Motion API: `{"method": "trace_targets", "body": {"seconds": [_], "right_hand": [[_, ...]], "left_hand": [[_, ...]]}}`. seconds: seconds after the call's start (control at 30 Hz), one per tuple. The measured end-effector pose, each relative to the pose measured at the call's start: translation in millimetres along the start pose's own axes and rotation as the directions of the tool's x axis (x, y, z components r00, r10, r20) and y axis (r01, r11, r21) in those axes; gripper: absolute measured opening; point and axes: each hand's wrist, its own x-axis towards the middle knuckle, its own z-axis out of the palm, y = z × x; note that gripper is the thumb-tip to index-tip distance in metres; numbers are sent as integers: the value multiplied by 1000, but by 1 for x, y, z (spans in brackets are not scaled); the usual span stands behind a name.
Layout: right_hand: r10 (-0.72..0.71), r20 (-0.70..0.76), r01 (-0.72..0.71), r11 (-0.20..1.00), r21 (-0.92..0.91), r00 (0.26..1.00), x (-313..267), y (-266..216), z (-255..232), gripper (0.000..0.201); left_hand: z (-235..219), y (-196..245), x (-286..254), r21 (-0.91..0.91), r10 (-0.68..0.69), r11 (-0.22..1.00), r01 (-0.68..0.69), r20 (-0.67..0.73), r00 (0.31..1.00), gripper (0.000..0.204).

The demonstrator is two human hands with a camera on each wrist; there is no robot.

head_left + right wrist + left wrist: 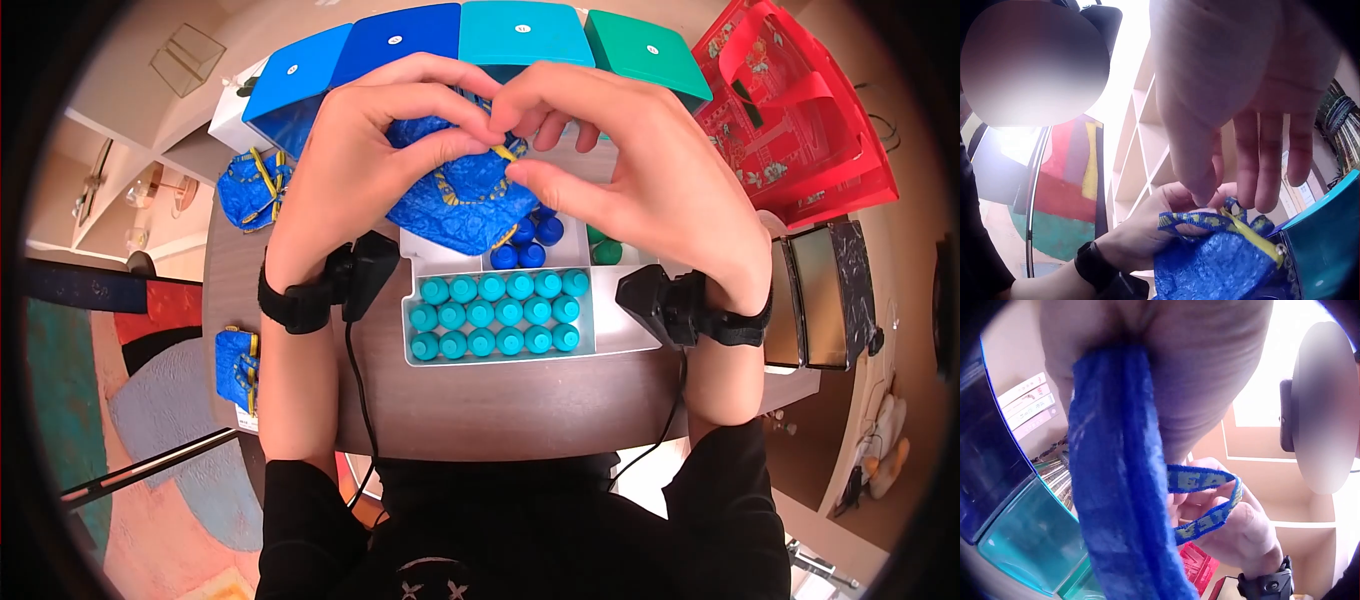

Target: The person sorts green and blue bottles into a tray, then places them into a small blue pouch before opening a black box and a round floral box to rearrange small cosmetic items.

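Observation:
A small blue bag [465,205] with yellow-trimmed straps hangs between both hands above the tray. The left hand [375,140] pinches its upper edge between thumb and fingers; in the left wrist view the blue bag [1119,469] hangs from that hand [1166,356]. The right hand [640,170] has thumb and index finger at the yellow strap, other fingers loosely bent. In the left wrist view a lettered strap [1200,481] loops out to the right hand [1241,531]. The right wrist view shows the right thumb beside the bag's strap [1191,220], near the left hand [1138,231].
A white tray [620,325] holds rows of teal bottle-like pieces [510,313], blue ones [525,245] and green ones [605,250]. Behind stand blue, teal and green bins [525,35]. A red bag [800,120] is at right; two more blue bags [250,190] lie at left.

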Motion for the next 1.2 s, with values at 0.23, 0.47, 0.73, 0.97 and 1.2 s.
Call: {"method": "trace_targets", "body": {"seconds": [0.23, 0.47, 0.73, 0.97, 1.2], "right_hand": [[80, 22, -81, 996, 43, 997, 0, 3, 3, 24], [162, -36, -159, 985, 64, 986, 3, -3, 9, 29], [233, -38, -216, 941, 260, 972, 4, -13, 10, 29], [349, 1, -343, 920, 188, 937, 6, -19, 12, 28], [284, -60, -289, 950, -121, 957, -1, -10, 20, 22]], "left_hand": [[5, 0, 4, -161, 73, 981, -113, -237, 969, 17], [8, 0, 4, -230, 26, 968, -97, -293, 956, 16], [9, 2, 5, -240, 8, 967, -91, -328, 945, 16], [7, -1, 4, -223, -23, 973, -66, -374, 927, 14], [15, 0, 4, -284, -65, 958, -34, -332, 941, 13]]}}
